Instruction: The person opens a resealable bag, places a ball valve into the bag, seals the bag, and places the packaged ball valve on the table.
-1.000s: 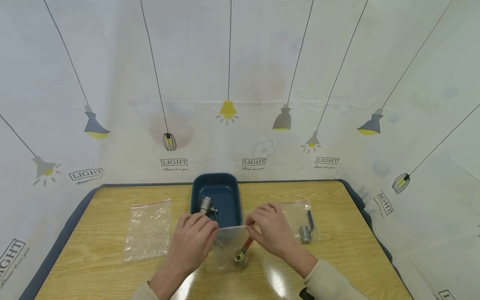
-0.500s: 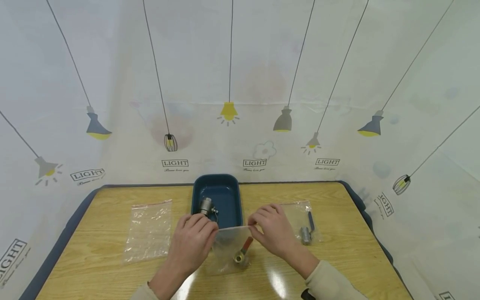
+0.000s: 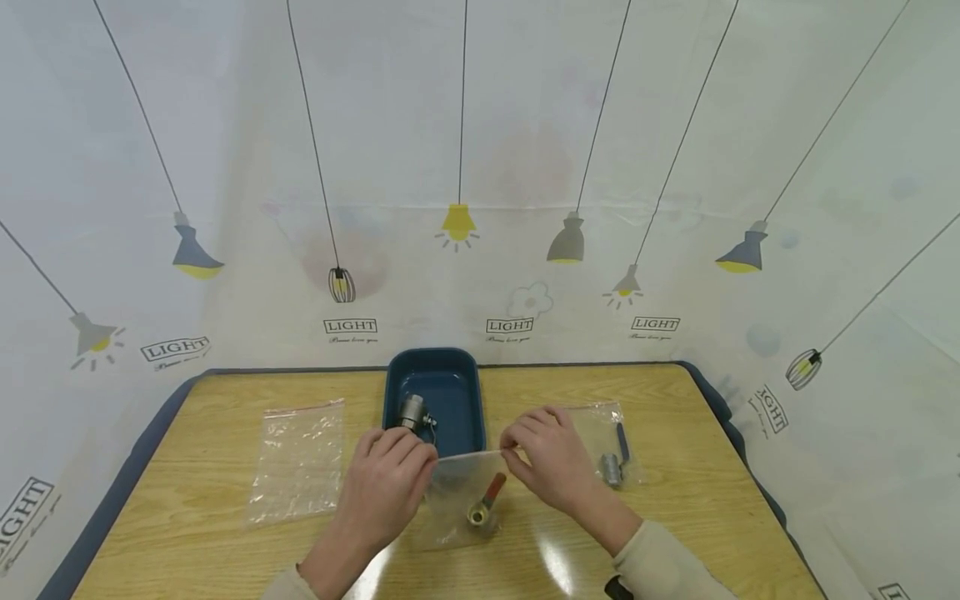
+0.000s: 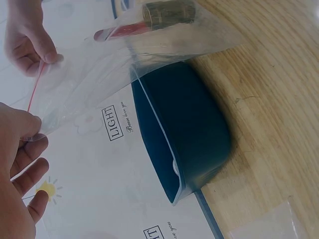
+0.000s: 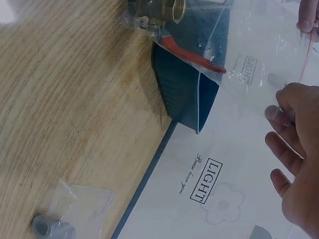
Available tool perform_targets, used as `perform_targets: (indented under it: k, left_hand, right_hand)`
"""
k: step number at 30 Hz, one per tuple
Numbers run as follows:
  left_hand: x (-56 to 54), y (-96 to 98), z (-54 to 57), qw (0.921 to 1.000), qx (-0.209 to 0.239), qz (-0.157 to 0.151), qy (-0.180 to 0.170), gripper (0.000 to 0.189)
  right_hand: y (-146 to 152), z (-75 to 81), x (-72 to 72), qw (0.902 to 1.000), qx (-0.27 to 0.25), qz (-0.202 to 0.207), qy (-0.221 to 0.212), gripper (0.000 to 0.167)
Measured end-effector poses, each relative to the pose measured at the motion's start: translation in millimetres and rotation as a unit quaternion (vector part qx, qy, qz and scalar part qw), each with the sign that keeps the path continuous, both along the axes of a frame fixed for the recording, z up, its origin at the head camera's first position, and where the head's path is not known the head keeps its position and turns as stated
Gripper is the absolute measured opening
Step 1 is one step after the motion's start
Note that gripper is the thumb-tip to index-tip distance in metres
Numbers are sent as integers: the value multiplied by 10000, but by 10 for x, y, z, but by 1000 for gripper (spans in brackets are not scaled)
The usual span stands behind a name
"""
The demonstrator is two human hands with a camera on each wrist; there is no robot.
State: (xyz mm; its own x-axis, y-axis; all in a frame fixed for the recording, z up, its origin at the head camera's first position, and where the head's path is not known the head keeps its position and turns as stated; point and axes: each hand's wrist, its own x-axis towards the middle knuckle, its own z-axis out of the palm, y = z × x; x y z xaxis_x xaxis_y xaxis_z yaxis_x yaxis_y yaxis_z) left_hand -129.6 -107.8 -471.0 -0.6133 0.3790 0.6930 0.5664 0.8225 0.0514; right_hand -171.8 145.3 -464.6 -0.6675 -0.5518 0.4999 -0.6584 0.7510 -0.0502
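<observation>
A clear zip bag (image 3: 447, 504) hangs upright between my two hands in the head view. Inside it lies a brass ball valve (image 3: 478, 514) with a red lever, low and toward the right. My left hand (image 3: 387, 479) pinches the left end of the bag's top edge. At the right end, thumb and forefinger of my right hand (image 3: 551, 461) pinch the same edge. The red zip line (image 4: 34, 94) runs taut between the hands in the left wrist view. From the right wrist, the red lever (image 5: 194, 59) shows through the plastic.
Behind the bag stands a blue tray (image 3: 450, 392) holding a silver metal fitting (image 3: 411, 411). A clear zip bag (image 3: 296, 462) lies flat at left. At right, another bag (image 3: 588, 421) holds a blue-handled valve (image 3: 612, 468). A printed cloth (image 3: 480, 167) rises behind the table (image 3: 202, 500).
My right hand has slid slightly to the right along the bag's top edge, still pinching. My left hand has hardly moved, and the valve stays low in the bag.
</observation>
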Motion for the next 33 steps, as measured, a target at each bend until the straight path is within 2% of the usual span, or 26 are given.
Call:
perform_targets:
  k: [8,12,15,19,21,28,33]
  left_hand:
    - [-8,11,1,9999,47,-56,82,4]
    - [-10,18,1,9999,67,-58,71,28]
    - [-12,15,2,9999,94,-74,45,25]
    - [-5,3,6,9999,44,-35,-96,3]
    - [3,-1,12,9998,-1,13,-176,3]
    - [2,1,13,10000,6,-8,-77,6]
    - [0,-5,3,9999,60,-5,-88,6]
  right_hand:
    - [61,-4,-18,9999,98,36,52,14]
    - [70,3,-17,9999,96,36,-14,15]
    - [90,8,-23,9999,103,6,-48,15]
    - [121,5,-26,9999,132,-35,0,15]
    - [126,4,-27,9999,132,-37,13,16]
    - [131,8,-29,9999,100,-40,-86,15]
    - [135,24,-27,9991,168,-106,-367,12]
